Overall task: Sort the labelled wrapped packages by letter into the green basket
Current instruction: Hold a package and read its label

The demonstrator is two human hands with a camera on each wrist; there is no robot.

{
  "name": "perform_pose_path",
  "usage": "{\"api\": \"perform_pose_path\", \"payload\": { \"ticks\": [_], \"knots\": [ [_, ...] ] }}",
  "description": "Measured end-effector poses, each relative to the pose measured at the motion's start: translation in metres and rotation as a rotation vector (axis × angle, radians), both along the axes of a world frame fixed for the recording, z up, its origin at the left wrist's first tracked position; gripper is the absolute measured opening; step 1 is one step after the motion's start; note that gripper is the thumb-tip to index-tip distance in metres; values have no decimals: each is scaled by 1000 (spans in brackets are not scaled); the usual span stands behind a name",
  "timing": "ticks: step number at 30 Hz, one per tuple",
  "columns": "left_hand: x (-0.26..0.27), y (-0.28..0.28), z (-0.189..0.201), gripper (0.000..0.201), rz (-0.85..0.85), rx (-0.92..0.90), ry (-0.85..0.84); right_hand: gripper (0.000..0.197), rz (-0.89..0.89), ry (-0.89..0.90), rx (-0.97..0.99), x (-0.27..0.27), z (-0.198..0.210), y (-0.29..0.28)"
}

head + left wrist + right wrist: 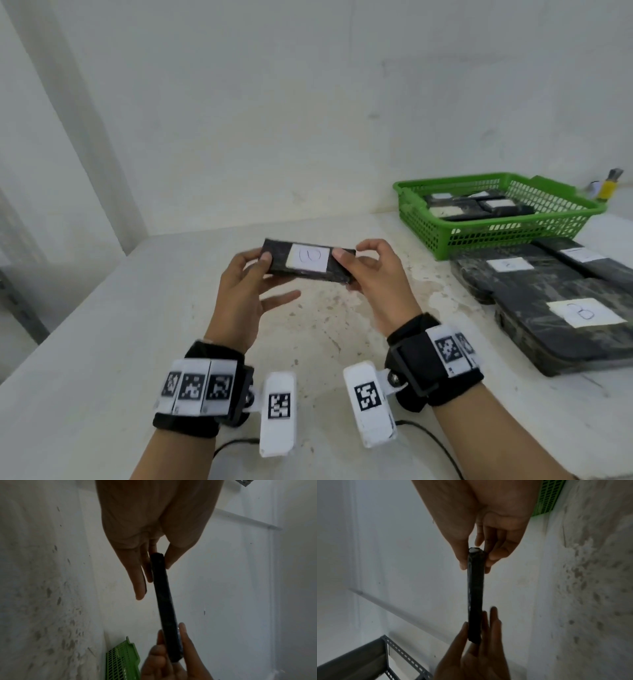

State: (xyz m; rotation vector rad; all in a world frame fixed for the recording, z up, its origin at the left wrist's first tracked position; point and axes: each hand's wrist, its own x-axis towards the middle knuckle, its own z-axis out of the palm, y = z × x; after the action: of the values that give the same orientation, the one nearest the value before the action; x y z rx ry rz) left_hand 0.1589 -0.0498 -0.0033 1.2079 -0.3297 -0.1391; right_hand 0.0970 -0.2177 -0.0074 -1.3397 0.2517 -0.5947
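A flat black wrapped package with a white label marked with a hand-drawn letter is held above the table between both hands. My left hand pinches its left end with thumb on top. My right hand pinches its right end. Both wrist views show the package edge-on, pinched at the near end by my left hand and by my right hand. The green basket stands at the back right and holds several labelled black packages.
Larger labelled black packages lie on the table at the right, in front of the basket. A yellow object stands behind the basket. A white wall closes the back. A grey metal rack stands at the left.
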Motion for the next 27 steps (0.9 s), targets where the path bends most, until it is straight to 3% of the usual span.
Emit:
{"api": "perform_pose_path", "payload": {
  "ticks": [7, 12, 20, 21, 24, 27],
  "knots": [
    [-28, -29, 21, 15, -97, 188, -13, 16, -231, -110, 21, -53, 26, -37],
    [-69, -56, 34, 11, -230, 243, -18, 22, -249, -42, -40, -111, 20, -78],
    [-149, -121, 5, 8, -493, 370, 44, 12, -431, 108, -128, -217, -11, -142],
    [-157, -128, 2, 12, -511, 376, 57, 13, -453, 157, -155, -229, -15, -149],
    [-179, -149, -11, 57, -558, 372, 118, 13, -506, 307, -282, -263, -29, -173],
    [-199, -162, -18, 46, -577, 437, 118, 12, -506, 356, -326, -283, -43, -191]
  ]
}}
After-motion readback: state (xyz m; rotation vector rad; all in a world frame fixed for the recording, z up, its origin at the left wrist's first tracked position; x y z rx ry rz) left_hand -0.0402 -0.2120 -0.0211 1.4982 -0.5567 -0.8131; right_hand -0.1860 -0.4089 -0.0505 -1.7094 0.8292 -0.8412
